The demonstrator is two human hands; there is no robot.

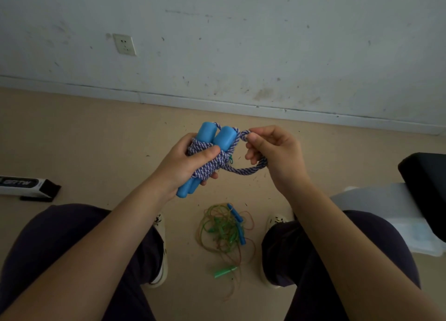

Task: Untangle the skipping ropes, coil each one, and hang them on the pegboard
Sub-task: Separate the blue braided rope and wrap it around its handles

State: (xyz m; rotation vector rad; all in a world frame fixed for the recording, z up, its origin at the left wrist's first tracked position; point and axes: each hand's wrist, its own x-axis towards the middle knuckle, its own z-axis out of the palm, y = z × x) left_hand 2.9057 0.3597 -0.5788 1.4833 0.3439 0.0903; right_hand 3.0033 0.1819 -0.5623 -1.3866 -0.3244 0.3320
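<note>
A purple-and-white braided skipping rope (212,164) is wound around its two blue handles (218,137), held upright in front of me. My left hand (185,161) grips the wrapped bundle, thumb pressed across the coils. My right hand (272,149) pinches the rope's loose end near the handle tops, and a slack loop (246,170) runs under that hand back to the bundle. On the floor between my feet lies a tangle of thin green and orange ropes (224,231) with small blue handles (237,221) and a green handle (224,271). No pegboard is in view.
I sit facing a scuffed white wall with a socket (125,45). A long black-and-white box (26,185) lies on the beige floor at left. A black item (427,183) on white sheets sits at right. My shoes (160,248) flank the floor tangle.
</note>
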